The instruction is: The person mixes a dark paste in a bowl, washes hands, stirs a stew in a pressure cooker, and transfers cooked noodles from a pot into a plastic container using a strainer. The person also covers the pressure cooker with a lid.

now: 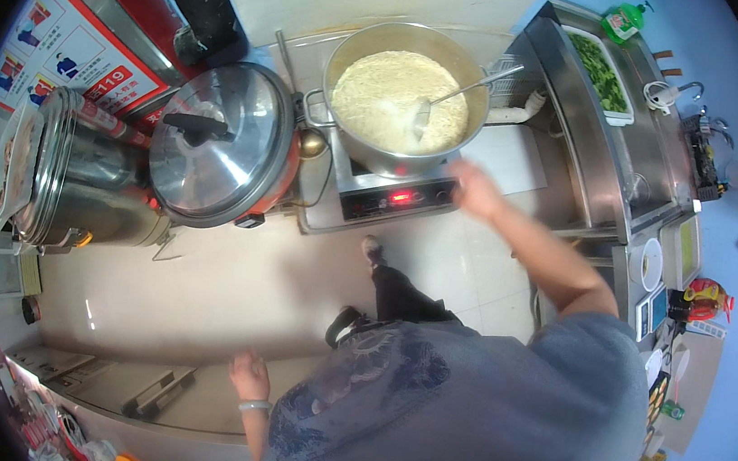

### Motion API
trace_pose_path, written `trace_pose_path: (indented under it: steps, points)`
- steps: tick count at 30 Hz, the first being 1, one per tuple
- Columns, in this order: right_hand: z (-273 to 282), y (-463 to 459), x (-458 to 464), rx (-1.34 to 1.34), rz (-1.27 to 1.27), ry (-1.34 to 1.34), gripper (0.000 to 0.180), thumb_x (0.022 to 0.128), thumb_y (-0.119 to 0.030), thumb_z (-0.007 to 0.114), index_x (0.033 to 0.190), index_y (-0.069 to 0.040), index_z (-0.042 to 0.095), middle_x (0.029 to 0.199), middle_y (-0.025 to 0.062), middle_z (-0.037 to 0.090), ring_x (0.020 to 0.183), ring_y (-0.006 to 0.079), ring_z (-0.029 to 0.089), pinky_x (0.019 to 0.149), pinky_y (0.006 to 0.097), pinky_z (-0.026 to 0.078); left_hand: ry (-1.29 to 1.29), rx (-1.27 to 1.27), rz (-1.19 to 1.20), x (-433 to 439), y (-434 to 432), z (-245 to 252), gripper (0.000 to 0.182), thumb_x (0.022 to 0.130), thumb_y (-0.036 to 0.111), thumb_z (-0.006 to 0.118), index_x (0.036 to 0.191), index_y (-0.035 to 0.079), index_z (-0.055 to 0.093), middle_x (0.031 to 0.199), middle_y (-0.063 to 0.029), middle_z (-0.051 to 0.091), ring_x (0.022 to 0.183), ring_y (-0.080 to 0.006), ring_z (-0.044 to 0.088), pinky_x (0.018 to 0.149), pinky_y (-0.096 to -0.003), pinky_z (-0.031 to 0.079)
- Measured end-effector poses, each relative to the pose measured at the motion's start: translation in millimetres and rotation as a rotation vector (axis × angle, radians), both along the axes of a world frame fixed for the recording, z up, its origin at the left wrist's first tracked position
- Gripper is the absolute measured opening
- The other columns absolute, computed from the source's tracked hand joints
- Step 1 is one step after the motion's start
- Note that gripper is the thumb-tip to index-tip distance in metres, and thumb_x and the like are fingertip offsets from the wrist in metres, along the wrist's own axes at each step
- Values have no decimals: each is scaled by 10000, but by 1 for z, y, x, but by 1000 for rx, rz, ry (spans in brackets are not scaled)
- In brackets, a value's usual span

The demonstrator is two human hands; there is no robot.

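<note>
My right hand (474, 191) is blurred and reaches to the right end of the control panel of an induction cooker (379, 201), beside its knob. Whether the fingers touch the knob, I cannot tell. A red display glows on the panel. On the cooker stands a large steel stockpot (394, 158) filled with pale yellow, finely stranded food in liquid. A metal ladle (467, 91) leans in the pot, its handle over the right rim. My left hand (249, 375), with a pale bracelet at the wrist, hangs low over the floor, and nothing shows in it.
Left of the cooker is a big lidded electric cooker (222, 139), with a steel drum (98, 179) beyond it. A steel sink unit (595, 161) along the right holds a white tray of green leaves (597, 72). A kitchen scale (652, 310) sits nearer me.
</note>
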State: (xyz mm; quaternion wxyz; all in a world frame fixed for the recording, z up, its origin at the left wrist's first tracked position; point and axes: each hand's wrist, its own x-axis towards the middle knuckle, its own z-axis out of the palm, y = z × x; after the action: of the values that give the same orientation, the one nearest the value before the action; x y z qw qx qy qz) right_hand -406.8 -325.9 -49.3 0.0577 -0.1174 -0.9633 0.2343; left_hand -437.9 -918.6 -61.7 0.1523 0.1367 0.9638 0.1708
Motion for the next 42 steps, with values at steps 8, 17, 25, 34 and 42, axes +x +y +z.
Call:
trace_pose_path:
  steps: [8,17,25,34,42]
  points:
    - [39,207,-64,787,-274,-384,570,859,-95,388,1379,-301,284,1479,111,140,1349,283,181,1076,464,159,-66,-55,41,7,81,-7,183,832,164,550,936,32,622,733,-133,623,688,-286,601,897,-422,376]
    - [6,267,-149,509,372,-813,401,814,-97,479,1201,-204,491,953,142,624,882,318,595,805,425,458,-211,143,352,87,197,-29,208,836,164,557,1015,68,596,774,-162,636,688,-297,626,675,-381,496]
    - [137,261,-96,271,320,-566,544,808,-77,517,1311,-256,414,894,214,604,842,359,591,720,427,473,-175,50,451,131,214,-43,219,835,95,537,1043,42,580,816,-152,652,767,-205,644,718,-300,491]
    - [17,209,-203,249,110,-442,361,781,-58,474,1139,-26,503,984,216,616,901,356,604,773,425,483,-249,192,590,139,228,-44,242,835,175,561,1032,37,588,942,-200,629,906,-338,608,786,-383,480]
    - [-11,144,-177,119,344,-441,377,739,-45,488,1113,-22,521,970,210,615,907,359,597,768,423,480,-251,239,618,173,210,-33,239,816,166,579,1011,29,595,961,-204,622,918,-354,596,803,-390,472]
